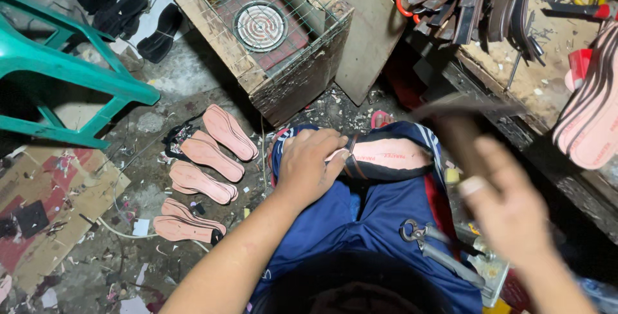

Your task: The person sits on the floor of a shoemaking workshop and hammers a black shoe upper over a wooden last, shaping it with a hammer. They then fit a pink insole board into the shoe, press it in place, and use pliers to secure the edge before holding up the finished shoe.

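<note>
Here, pink sandal (386,157) on the lap under the clamped left hand (309,167); right hand (508,208) gripping a blurred hammer (460,124).

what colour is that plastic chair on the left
Green-teal, seen in the head view: the plastic chair.
</note>
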The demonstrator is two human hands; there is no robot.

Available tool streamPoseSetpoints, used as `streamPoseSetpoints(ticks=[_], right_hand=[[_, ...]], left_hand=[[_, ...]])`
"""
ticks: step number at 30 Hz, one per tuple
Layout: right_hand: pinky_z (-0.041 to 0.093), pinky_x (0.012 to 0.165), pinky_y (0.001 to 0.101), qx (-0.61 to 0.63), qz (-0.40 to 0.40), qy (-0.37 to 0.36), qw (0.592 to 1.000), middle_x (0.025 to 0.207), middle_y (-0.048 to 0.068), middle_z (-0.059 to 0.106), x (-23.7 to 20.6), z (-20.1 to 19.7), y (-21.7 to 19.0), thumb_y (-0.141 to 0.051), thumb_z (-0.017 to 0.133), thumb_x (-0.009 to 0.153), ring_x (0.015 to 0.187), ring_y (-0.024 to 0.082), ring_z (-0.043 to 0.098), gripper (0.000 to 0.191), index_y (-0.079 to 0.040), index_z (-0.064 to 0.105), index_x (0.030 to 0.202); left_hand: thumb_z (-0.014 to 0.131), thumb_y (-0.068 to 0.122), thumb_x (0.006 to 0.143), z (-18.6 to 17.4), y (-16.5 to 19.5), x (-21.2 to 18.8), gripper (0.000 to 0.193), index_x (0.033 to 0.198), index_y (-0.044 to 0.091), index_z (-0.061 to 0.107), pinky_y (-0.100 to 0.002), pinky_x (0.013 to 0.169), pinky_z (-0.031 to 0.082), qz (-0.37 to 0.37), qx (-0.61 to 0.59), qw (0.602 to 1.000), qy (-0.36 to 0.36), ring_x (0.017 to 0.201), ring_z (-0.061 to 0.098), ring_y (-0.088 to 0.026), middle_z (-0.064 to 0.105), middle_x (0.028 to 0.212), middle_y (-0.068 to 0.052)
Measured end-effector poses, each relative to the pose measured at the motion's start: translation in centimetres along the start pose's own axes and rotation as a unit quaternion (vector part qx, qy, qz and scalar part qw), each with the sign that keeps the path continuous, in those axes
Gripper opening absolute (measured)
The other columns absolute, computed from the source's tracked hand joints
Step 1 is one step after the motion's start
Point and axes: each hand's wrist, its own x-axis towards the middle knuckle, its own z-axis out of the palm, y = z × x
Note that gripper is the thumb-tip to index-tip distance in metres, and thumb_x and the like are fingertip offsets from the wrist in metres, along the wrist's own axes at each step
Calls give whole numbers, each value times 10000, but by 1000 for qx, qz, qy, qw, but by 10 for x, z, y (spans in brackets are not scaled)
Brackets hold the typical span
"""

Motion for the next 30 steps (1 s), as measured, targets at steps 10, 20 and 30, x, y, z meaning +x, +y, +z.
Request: streamPoseSetpoints(ticks=[10,20,30], right_hand=[[565,839,328,88,62,-212,971,1000,145,768,-7,36,-63,-251,678,887,920,251,780,607,-208,548,1478],[571,808,300,301,-3,-98,949,1125,163,736,-17,24,-72,-217,682,928,844,205,731,584,-126,515,1480],[565,808,290,278,-24,-89,956,1139,144,718,-1,14,-95,-207,673,952,859,175,701,501,-65,607,1427]], left_hand=[[706,237,897,-7,-2,4,228,1101,138,739,-426,834,434,-11,-10,1000,-13,999,624,-261,708,1116,-4],[894,440,641,-13,-3,11,639,1162,138,679,-434,877,432,-2,17,998,-64,1012,603,-274,687,1126,-8],[907,441,605,-8,-9,6,791,1248,93,606,-451,905,430,-40,8,998,-55,1060,613,-308,683,1096,-84]])
